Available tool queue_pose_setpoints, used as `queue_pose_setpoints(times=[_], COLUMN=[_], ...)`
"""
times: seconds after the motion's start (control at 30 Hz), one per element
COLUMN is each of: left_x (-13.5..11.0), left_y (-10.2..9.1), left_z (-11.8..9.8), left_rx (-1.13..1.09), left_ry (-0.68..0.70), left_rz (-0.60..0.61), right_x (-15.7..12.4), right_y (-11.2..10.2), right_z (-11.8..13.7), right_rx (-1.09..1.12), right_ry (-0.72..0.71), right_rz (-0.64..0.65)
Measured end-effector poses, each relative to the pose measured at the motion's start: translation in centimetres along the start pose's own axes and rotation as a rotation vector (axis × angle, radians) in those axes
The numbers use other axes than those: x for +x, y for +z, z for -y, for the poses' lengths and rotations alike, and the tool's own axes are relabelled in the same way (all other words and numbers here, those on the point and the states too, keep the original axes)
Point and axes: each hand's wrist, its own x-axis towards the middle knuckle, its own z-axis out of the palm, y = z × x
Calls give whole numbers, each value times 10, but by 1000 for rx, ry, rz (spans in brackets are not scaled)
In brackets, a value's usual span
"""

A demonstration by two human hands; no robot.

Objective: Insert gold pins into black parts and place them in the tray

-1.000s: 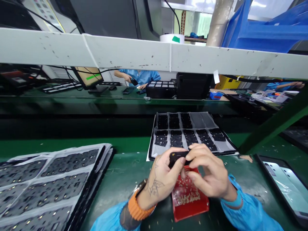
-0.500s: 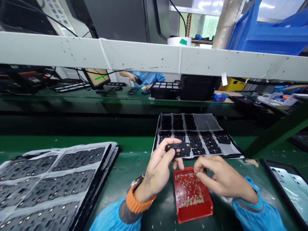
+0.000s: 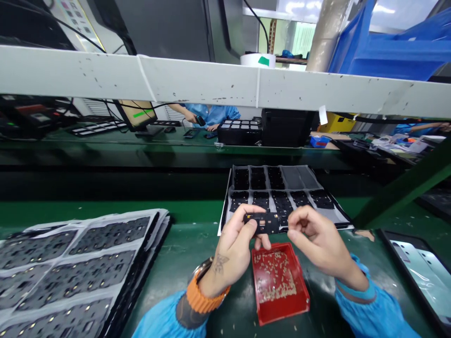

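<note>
My left hand (image 3: 237, 246) grips a small flat black plastic part (image 3: 268, 222) with cut-outs and gold-coloured spots, the thumb lying across its left end. To the right of the part is my right hand (image 3: 319, 239), thumb and index finger pinched together; whatever is between the fingertips is too small to make out. Below both hands a red tray (image 3: 282, 317) lies on the green bench, with many tiny pale pieces (image 3: 282, 288) scattered in it. Behind the hands sits a compartment tray (image 3: 296, 177) with rows of similar black parts.
Stacked trays of dark parts (image 3: 73, 277) fill the left of the bench (image 3: 197, 263). At right lies a black tray with a pale glossy panel (image 3: 423, 277), near a slanted green post (image 3: 401, 192). A white shelf beam (image 3: 197, 80) crosses above. Someone in blue (image 3: 218, 113) works beyond.
My right hand has risen from the red tray to beside the black plastic part, fingers still pinched. My left hand keeps its hold; the view has shifted slightly.
</note>
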Motion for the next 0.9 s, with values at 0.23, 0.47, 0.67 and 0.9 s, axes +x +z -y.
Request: queue_pose_setpoints(times=[0.23,0.47,0.67,0.9], left_x=[-6,-6,-5,0], left_y=[1,3,6,3], left_z=[15,19,16,12], left_rx=[133,258,149,16], left_ry=[52,59,-14,-75], left_rz=[42,72,88,147], right_x=[6,10,9,6], right_y=[25,32,36,30], right_z=[-21,-23,-28,-39], right_rx=[300,354,342,532], right_ry=[94,88,114,190], right_rz=[-110,-228,-265,-179])
